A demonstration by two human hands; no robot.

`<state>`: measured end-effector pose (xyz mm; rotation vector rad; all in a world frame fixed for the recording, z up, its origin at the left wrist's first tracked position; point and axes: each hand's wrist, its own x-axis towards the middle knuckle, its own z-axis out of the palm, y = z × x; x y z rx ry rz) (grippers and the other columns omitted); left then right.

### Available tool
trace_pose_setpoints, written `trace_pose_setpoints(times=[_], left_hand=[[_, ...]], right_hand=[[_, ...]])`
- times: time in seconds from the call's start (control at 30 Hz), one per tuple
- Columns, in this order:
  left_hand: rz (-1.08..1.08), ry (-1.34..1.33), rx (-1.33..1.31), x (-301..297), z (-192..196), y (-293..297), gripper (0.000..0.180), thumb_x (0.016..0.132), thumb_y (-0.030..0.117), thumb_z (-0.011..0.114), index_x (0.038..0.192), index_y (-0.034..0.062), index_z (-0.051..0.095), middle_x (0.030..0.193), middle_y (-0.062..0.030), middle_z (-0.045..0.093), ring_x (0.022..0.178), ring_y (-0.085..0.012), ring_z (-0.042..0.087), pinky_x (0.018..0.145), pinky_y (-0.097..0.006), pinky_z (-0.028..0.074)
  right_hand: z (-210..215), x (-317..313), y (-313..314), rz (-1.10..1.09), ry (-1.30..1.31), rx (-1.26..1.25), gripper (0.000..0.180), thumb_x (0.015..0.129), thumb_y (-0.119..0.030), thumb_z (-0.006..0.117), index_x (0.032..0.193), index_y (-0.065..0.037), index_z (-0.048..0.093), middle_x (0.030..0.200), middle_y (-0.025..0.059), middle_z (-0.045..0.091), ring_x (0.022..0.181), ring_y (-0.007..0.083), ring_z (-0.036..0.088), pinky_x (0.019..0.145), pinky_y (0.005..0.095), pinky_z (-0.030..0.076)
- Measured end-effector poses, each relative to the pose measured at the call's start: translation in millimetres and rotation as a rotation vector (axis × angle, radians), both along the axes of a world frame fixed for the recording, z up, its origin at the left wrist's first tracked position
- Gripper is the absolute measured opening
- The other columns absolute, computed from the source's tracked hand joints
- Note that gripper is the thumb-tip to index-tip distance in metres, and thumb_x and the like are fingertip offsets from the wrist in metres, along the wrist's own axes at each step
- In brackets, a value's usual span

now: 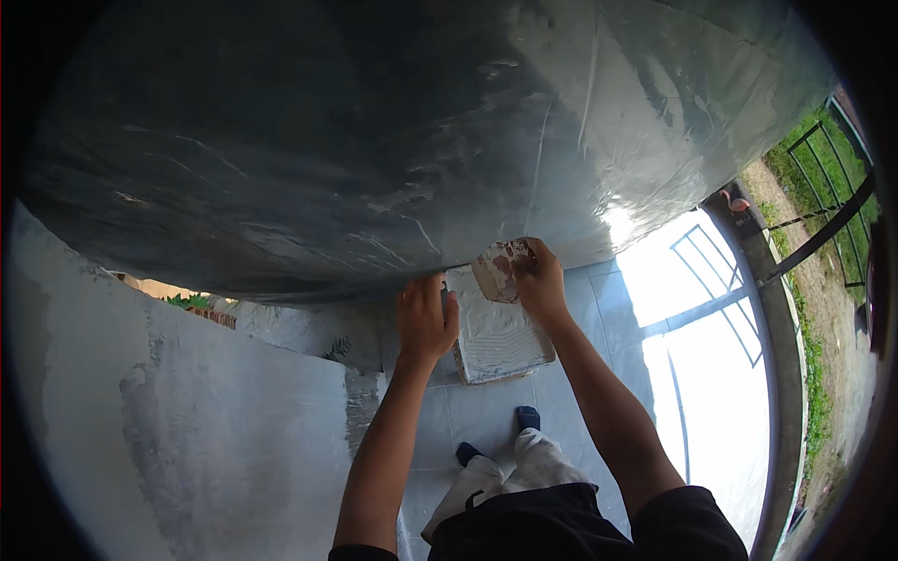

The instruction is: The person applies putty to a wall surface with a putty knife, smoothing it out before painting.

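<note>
My right hand point(543, 283) is closed on the edge of a small brown-and-white container point(496, 271), smeared with white paint or plaster and tilted above the tray. What is inside the container does not show clearly. Beside it, my left hand point(426, 320) has its fingers curled round a small dark object point(444, 295), mostly hidden by the fingers and thumb. Below both hands a shallow white paint tray point(505, 360) with a ridged slope lies on the floor, coated in white.
A large sheet of shiny grey plastic point(402, 140) hangs across the far side. To the left stands a patchy grey-white wall point(234, 411). Grey tiles point(486, 411) cover the floor round my feet. At the right are a dark metal railing point(814, 229) and grass point(814, 168).
</note>
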<state>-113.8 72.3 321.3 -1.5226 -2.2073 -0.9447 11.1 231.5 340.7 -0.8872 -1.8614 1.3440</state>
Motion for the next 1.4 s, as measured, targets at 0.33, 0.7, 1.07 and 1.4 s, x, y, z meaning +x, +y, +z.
trace_pose_setpoints(times=[0.33,0.7,1.07,1.4], left_hand=[[0.027,-0.238,-0.206,34,-113,20,0.027,0.091,0.018,0.052,0.114,0.0031,0.054,0.108,-0.0155,0.062,0.103,-0.0337,0.058,0.088,-0.046,0.043],[0.041,-0.437,-0.351,67,-208,4,0.023,0.091,0.015,0.054,0.112,0.0044,0.056,0.105,-0.0147,0.064,0.098,-0.0333,0.06,0.086,-0.044,0.045],[0.33,-1.234,-0.568,108,-313,-51,0.04,0.098,0.033,0.039,0.114,0.0005,0.057,0.102,-0.0192,0.068,0.095,-0.0337,0.065,0.085,-0.042,0.047],[0.733,-2.101,-0.481,110,-317,-46,0.067,0.093,0.048,0.046,0.146,0.0096,0.032,0.135,-0.0113,0.053,0.119,-0.0256,0.051,0.096,-0.042,0.039]], right_hand=[[-105,36,42,-0.003,-0.236,0.01,0.028,0.081,0.002,0.054,0.108,-0.001,0.058,0.099,0.0216,0.068,0.095,0.0416,0.064,0.083,0.0456,0.05],[-216,58,36,-0.078,-0.462,-0.006,0.026,0.084,-0.001,0.056,0.109,-0.004,0.062,0.099,0.0211,0.069,0.095,0.04,0.065,0.083,0.0454,0.051],[-294,68,-1,0.015,-0.57,0.207,0.038,0.082,0.005,0.05,0.114,-0.009,0.065,0.106,0.0169,0.068,0.092,0.0367,0.067,0.079,0.0438,0.053],[-330,75,-45,-0.125,-0.747,0.459,0.051,0.077,0.008,0.05,0.127,-0.002,0.055,0.122,0.0193,0.062,0.115,0.0387,0.059,0.097,0.0434,0.049]])
